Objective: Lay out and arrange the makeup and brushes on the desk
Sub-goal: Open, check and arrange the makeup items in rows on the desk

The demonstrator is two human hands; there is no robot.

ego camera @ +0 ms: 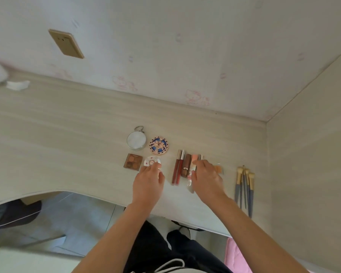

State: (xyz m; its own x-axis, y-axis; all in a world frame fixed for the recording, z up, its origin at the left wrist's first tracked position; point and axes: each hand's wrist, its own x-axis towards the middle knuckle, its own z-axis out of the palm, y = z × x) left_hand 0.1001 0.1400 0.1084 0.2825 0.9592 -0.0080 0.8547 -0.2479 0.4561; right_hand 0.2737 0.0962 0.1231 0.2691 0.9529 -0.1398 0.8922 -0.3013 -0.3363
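Observation:
On the pale wooden desk point(67, 134) lie a round silver compact point(136, 140), a blue-and-pink patterned round compact point(159, 145), a brown eyeshadow palette point(132, 161) and a small white flowered compact point(151, 161). My left hand point(148, 184) rests with its fingertips on the flowered compact. To the right lies a row of lip glosses and lipsticks point(178, 166). My right hand point(207, 179) covers the right end of that row, fingertips on a pink tube point(195, 159); its grip is hidden. An orange item point(218, 168) peeks out beside it. Several grey-handled brushes point(244, 186) lie at the far right.
The desk meets a wall point(165, 56) with pink cartoon prints at the back and a side panel point(313, 154) on the right. A gold socket plate point(66, 43) is on the wall. White crumpled tissue point(18, 84) lies far left. The desk's front edge curves inward near my legs.

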